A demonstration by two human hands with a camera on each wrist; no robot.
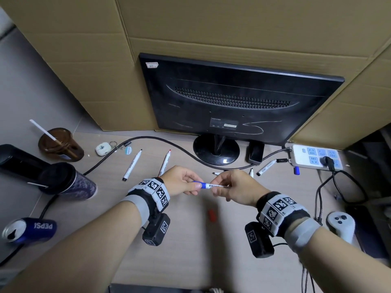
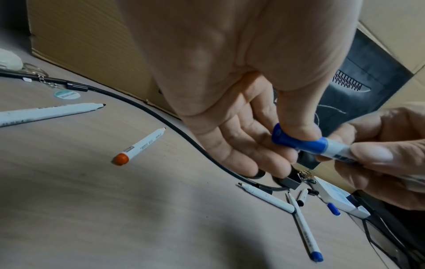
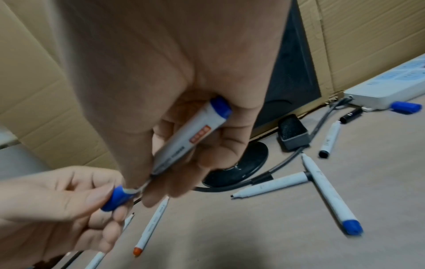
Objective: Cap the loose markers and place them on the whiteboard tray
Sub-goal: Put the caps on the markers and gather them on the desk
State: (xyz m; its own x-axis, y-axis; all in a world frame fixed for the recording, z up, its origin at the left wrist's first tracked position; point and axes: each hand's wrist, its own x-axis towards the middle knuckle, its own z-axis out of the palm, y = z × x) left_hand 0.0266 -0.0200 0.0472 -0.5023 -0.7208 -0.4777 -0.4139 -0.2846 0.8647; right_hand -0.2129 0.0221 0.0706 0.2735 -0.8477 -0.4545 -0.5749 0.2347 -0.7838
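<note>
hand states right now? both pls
Left hand: pinching the blue cap on the marker's end.
Right hand: gripping the marker barrel.

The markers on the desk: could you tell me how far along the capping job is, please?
Done: nothing visibly stowed; no whiteboard tray is in view. In hand: the left hand pinches a blue cap onto the blue marker held by the right hand. Left: several uncapped markers, including the red marker, and a loose red cap.

The marker point(image 1: 213, 185) I hold is smooth white plastic with a glossy blue cap point(image 2: 299, 142). My desk point(image 1: 179, 240) looks like matt wood-grain laminate. Behind stand matt brown cardboard point(image 1: 190, 28), a dusty black plastic monitor point(image 1: 237, 98) and its glossy base point(image 1: 215, 154).
</note>
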